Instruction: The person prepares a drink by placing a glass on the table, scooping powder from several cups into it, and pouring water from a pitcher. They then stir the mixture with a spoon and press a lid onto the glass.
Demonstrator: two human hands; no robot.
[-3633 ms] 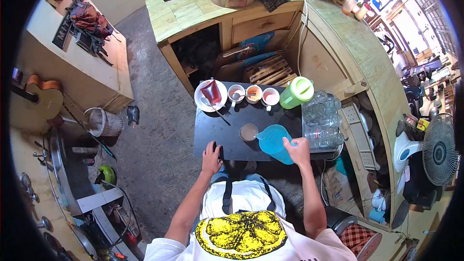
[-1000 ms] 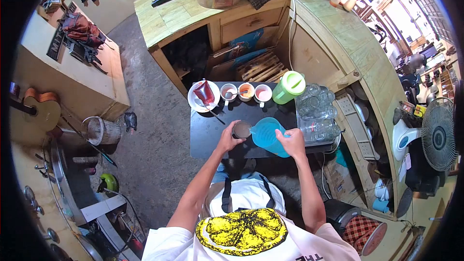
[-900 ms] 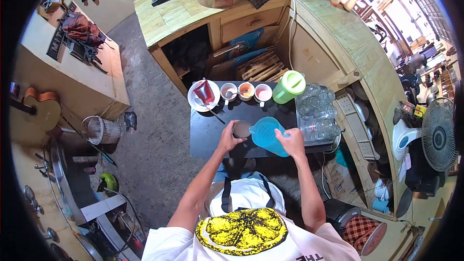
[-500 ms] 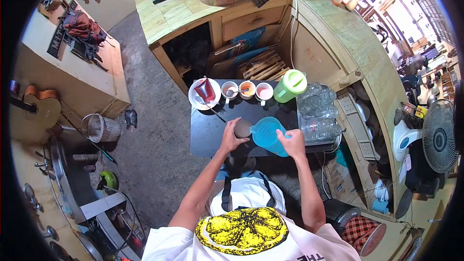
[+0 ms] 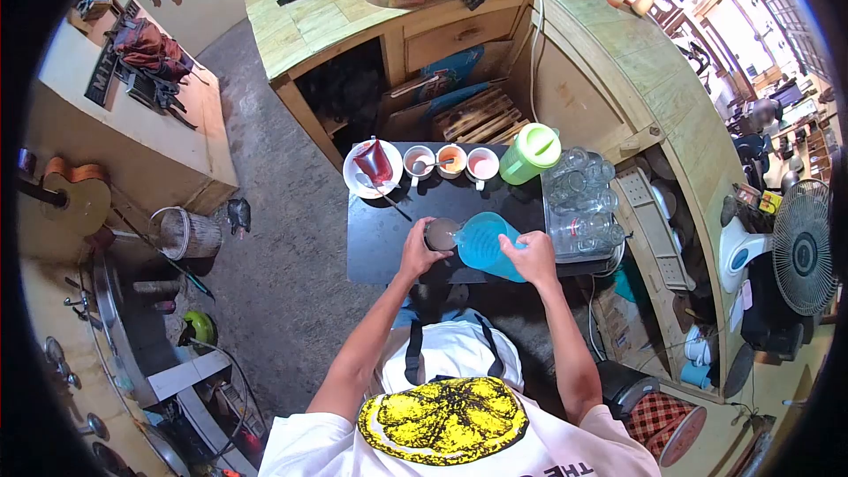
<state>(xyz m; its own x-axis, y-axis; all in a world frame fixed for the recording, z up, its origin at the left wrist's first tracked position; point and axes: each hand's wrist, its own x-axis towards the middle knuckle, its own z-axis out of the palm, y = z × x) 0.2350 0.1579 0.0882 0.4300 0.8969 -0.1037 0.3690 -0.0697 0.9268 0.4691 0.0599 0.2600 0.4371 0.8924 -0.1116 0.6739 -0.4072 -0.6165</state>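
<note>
My left hand (image 5: 419,253) is wrapped round a cup (image 5: 440,234) with a greyish look inside. My right hand (image 5: 533,258) grips the handle of a blue plastic jug (image 5: 482,241), tilted left so its spout meets the cup's rim. Whether liquid is flowing is hard to make out. Beyond them on the black table (image 5: 375,252) stands a white bowl (image 5: 351,180) with a red-filled plastic packet (image 5: 373,159) and a dark-handled spoon (image 5: 396,203). Beside it are a mug (image 5: 419,157), a second mug (image 5: 450,155) with a spoon and orange contents, and a third mug (image 5: 481,164).
A green lidded pitcher (image 5: 530,155) stands at the table's back right. Several clear glass mugs (image 5: 580,199) fill a tray on the right. A wooden counter (image 5: 565,84) curves behind the table, and a white fan (image 5: 799,247) is far right.
The blue jug and my right hand have shifted slightly left, with the spout still at the cup. My left hand keeps its hold nearly in place.
</note>
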